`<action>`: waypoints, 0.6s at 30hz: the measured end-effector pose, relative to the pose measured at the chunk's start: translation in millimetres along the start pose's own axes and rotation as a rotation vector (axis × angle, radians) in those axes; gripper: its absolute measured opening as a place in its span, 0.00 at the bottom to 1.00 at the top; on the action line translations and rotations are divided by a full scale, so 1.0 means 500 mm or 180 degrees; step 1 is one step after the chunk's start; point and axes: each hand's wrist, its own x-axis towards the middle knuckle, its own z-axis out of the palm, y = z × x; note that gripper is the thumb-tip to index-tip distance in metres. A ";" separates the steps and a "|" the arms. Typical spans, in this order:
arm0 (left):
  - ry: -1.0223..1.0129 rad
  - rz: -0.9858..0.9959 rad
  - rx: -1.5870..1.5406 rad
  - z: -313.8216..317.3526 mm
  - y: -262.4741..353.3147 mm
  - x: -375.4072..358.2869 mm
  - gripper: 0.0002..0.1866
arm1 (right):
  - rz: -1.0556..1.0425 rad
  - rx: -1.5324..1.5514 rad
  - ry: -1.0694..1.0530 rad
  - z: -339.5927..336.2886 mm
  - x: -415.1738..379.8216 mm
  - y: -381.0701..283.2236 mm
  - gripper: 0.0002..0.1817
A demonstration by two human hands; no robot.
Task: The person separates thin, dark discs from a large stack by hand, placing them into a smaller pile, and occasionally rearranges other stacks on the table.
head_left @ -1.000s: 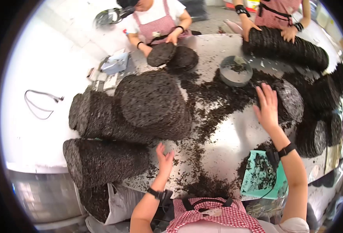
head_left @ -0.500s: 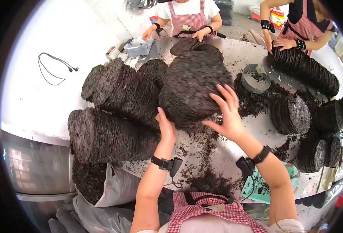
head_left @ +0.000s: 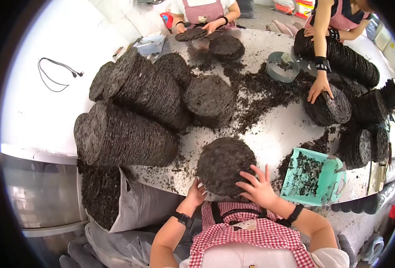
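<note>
Close to the table's near edge, a round, dark, rough-surfaced stack of dried seaweed sheets [head_left: 226, 166] lies between my two hands, its top facing up. My left hand [head_left: 196, 193] cups its lower left rim, with the fingertips partly hidden beneath the edge. On the right rim rests my right hand [head_left: 259, 187], fingers spread over the top and side. Just beyond stands another round stack [head_left: 209, 100]. To the left, long rolls of stacked sheets lie on their sides, the nearest one [head_left: 126, 136] reaching toward the left table edge.
A green tray [head_left: 311, 176] with dark crumbs sits right of my right hand. Crumbs litter the white table [head_left: 273, 134]. A round clear container [head_left: 282, 67] stands farther back. One co-worker's hand [head_left: 321, 88] touches a short stack; another co-worker's hands [head_left: 211, 26] hold thin sheets.
The seaweed stack between my hands has come down and toward me, uncovering another stack behind. The right co-worker's hand has reached onto a short stack. The view has shifted slightly.
</note>
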 end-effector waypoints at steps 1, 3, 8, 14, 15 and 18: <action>0.0047 0.0111 -0.0068 -0.006 -0.006 -0.018 0.26 | -0.0046 -0.0013 -0.0025 0.016 0.002 -0.018 0.24; 0.0158 0.0392 -0.0205 -0.024 -0.012 -0.052 0.23 | -0.0109 -0.0007 -0.0054 0.031 0.012 -0.052 0.23; -0.0087 0.1891 0.0773 -0.009 -0.011 -0.175 0.27 | -0.0300 0.0246 -0.0305 0.013 0.055 -0.056 0.23; -0.0145 0.3149 0.2134 0.004 -0.030 -0.147 0.38 | -0.0177 0.1409 0.0007 -0.069 0.163 -0.037 0.23; -0.0256 0.3010 0.1821 0.008 -0.036 -0.133 0.44 | -0.0151 0.1610 -0.0025 -0.087 0.185 -0.039 0.22; 0.0206 0.2867 0.1846 0.016 -0.042 -0.121 0.48 | -0.0729 0.1103 -0.0300 -0.105 0.204 -0.058 0.23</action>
